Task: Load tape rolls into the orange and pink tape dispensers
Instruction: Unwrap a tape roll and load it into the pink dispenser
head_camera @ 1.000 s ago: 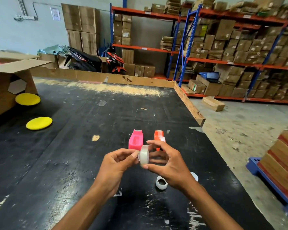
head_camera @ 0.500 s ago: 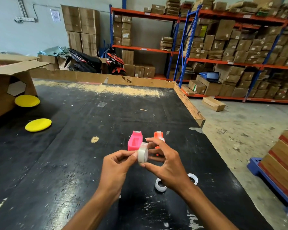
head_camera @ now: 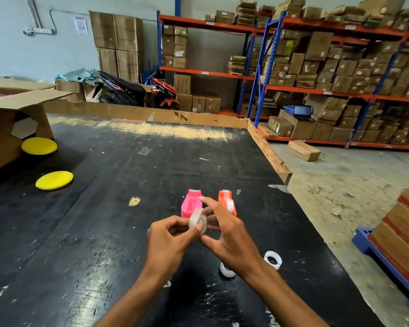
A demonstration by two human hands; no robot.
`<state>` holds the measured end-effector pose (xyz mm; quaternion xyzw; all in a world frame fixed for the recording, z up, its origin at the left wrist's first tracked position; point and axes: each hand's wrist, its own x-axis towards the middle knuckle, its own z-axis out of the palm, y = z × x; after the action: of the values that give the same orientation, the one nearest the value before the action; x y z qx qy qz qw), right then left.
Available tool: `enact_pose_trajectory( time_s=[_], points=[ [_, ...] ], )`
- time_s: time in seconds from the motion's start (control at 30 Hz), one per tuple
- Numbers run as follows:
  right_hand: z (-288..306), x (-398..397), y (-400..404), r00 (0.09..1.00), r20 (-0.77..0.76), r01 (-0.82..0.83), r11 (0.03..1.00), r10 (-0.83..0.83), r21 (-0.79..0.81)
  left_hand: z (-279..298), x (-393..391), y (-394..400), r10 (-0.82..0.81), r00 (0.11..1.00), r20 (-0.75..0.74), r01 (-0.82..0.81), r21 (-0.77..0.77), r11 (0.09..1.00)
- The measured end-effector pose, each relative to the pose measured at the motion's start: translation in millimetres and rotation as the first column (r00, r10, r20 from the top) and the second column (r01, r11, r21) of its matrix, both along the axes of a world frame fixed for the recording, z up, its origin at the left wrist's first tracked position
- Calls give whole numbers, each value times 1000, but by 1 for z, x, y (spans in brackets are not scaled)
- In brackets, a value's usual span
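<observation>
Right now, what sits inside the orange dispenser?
A white tape roll shows in the orange dispenser, standing upright on the table. How it seats inside is hidden by the housing and the right hand.

A scuffed black tabletop (head_camera: 104, 232), edged along its far and right sides with a raw wooden border (head_camera: 267, 149), carries everything. Near the middle stand a pink plastic tape dispenser (head_camera: 191, 204) and, just to its right, an orange plastic tape dispenser (head_camera: 226, 200) with a white roll showing in it. Nearer, to the right, lie two white plastic tape cores (head_camera: 272, 259), apart from each other. At far left sits an open brown cardboard box (head_camera: 12, 119), with one flat yellow round disc (head_camera: 39, 145) against it and a second yellow disc (head_camera: 54, 180) lying nearer. Pale sawdust (head_camera: 151, 131) streaks the far edge.
</observation>
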<state>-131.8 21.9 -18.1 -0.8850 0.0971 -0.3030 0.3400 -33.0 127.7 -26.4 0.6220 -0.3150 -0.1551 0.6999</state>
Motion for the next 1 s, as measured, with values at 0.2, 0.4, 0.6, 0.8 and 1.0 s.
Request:
enact_pose_trajectory(
  time_s=[0.2,0.4,0.6,0.8,1.0],
  points=[
    [-6,4,-4,1000,-4,15,1000,-15,23,-3,1,-4,40,999,35,-40,22,999],
    [-16,17,-2,982,40,179,974,-186,136,-8,10,-18,67,997,39,-68,35,997],
    [-17,26,-20,970,10,218,884,-244,413,-26,44,-38,60,996,64,-68,132,989],
    [-18,50,-38,949,-70,298,799,-308,522,-46,81,-68,-4,970,243,-61,260,964],
    [-24,70,-46,928,-137,360,744,-346,562,-66,77,-70,52,969,240,-106,218,970]
  ],
)
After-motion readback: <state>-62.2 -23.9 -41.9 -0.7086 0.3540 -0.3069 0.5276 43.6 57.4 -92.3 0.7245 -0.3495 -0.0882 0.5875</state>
